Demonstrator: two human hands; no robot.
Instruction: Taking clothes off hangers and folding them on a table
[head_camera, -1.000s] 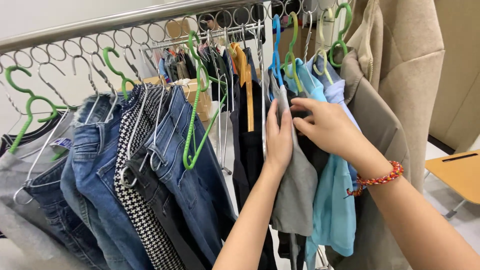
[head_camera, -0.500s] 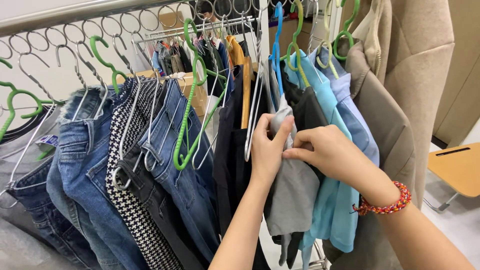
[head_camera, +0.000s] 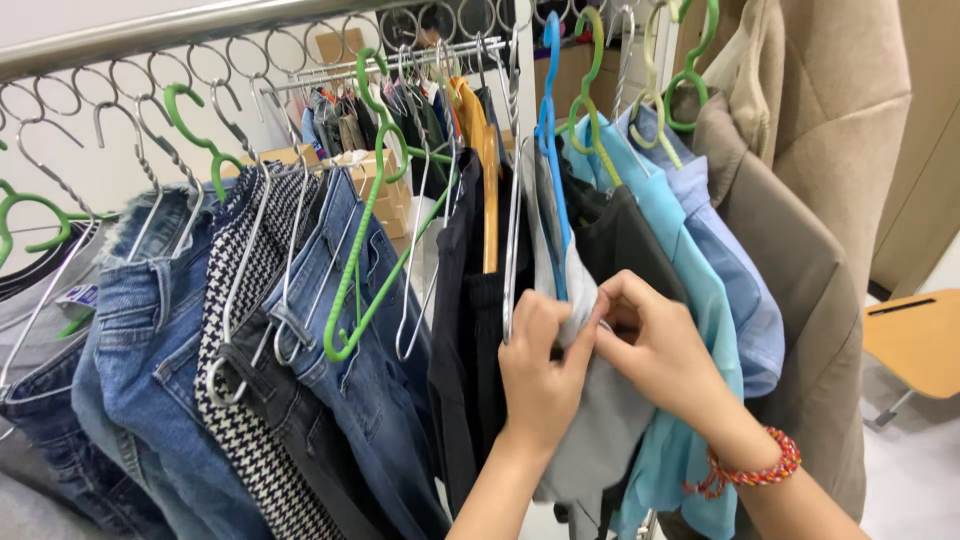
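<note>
A long metal clothes rail (head_camera: 200, 25) runs across the top, above and to the left of the grip, and carries a crowded row of garments on wire and plastic hangers. Far right of the grip hangs a beige coat (head_camera: 840, 120), with a taupe jacket (head_camera: 800, 300) just in front of it and a light wooden chair seat (head_camera: 915, 340) beyond, low at the right edge. Left of the grip hang several pairs of blue jeans (head_camera: 150, 340), a black-and-white houndstooth piece (head_camera: 250, 400) between them, and dark trousers (head_camera: 465, 330) just beside the left wrist. Directly right of the grip hang a light blue shirt (head_camera: 690, 300) and a paler blue shirt (head_camera: 745, 300) behind it, with a black garment (head_camera: 620, 235) above the right hand. The grey garment (head_camera: 600, 440) hangs from a blue plastic hanger (head_camera: 550, 110) straight above the grip and falls below and between both hands. The left hand (head_camera: 540, 375) is closed on a fold of this grey cloth, fingers curled and thumb pressing it near the top edge. The right hand (head_camera: 655, 350) pinches the same cloth from the other side, its fingertips meeting the left thumb, so both grips are clamped on the grey garment. A red beaded bracelet (head_camera: 755, 470) circles the right wrist, below and right of the grip. A green hanger (head_camera: 365, 250) dangles empty to the left.
</note>
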